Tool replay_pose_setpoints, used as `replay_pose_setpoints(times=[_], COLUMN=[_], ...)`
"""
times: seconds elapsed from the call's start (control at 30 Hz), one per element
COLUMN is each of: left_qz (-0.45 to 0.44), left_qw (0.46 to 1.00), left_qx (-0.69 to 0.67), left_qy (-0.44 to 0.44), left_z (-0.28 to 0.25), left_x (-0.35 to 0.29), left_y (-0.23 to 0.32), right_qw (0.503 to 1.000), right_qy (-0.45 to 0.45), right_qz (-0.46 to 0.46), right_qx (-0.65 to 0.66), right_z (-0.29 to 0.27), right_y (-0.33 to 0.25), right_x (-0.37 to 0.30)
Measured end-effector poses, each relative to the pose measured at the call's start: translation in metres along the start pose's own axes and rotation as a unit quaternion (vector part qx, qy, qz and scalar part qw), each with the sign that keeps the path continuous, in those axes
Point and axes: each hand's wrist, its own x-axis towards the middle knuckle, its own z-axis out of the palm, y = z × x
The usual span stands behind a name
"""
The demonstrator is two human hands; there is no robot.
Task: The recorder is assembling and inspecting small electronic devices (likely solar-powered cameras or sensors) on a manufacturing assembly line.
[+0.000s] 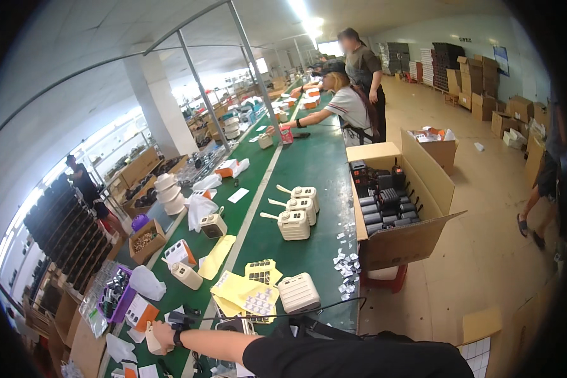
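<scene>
My right hand (162,337) reaches left across the near end of the green belt, a black band round its wrist. Its fingers are closed round a small cream device (151,343), partly covered by the hand. Beside it lies an orange-and-white box (142,312). My left hand is not in view. Right of the hand, yellow sticker sheets (246,293) lie in a loose pile. A ribbed cream device (298,292) stands against them. Another cream device (186,275) with a strap loop leans farther up, near a dark-faced one (213,225).
Three cream devices (294,225) stand in a row on the belt (252,233). Small white pieces (345,268) lie along its right edge. An open carton (397,249) of black devices stands right. A purple basket (114,296) sits left. Co-workers (353,107) are at the far end.
</scene>
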Motion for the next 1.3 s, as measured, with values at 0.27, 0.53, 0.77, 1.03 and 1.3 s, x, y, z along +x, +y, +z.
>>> replay_pose_setpoints(times=[0.27,0.53,0.77,1.03,1.3], left_qz=[-0.215,-0.358,-0.361,-0.410,-0.478], left_qw=[0.958,0.687,0.515,0.603,0.685], left_qx=[0.067,0.072,0.163,0.015,0.052], left_qy=[0.175,0.628,0.760,0.684,0.547], left_z=[0.014,0.032,0.003,0.008,0.006], left_x=[-0.030,-0.038,-0.038,-0.008,0.027], left_y=[0.015,0.011,-0.033,-0.028,-0.032], right_qw=[0.947,0.911,0.822,0.811,0.888], right_qy=[0.019,0.025,0.032,-0.001,-0.150], right_qz=[-0.126,-0.311,-0.494,-0.512,-0.307], right_qx=[0.295,0.270,0.280,0.283,0.307], right_z=[0.001,-0.133,-0.203,-0.250,-0.253], right_y=[0.039,-0.010,-0.034,-0.016,0.029], right_x=[-0.003,-0.152,-0.250,-0.298,-0.300])
